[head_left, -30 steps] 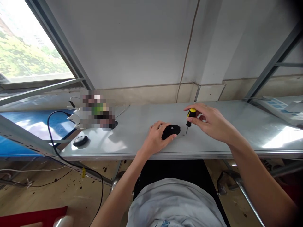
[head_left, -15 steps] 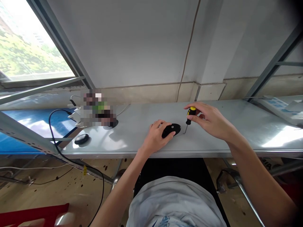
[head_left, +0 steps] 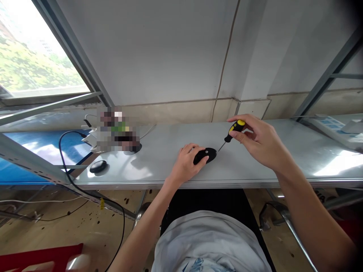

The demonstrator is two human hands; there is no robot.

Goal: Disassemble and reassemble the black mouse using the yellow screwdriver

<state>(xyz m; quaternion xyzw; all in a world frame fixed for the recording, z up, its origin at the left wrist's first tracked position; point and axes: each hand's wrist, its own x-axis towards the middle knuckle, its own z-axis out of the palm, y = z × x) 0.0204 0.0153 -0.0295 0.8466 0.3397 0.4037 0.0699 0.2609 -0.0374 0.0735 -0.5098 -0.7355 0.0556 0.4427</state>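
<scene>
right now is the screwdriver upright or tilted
Tilted: the screwdriver in the right hand slants, yellow cap up right, tip down left toward the black mouse.

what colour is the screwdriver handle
Yellow and black, on the screwdriver in the right hand; head view.

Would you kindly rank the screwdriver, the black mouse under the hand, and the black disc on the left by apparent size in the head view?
1. Screwdriver
2. Black mouse, partly covered
3. Black disc; close to the mouse, so unsure
</scene>
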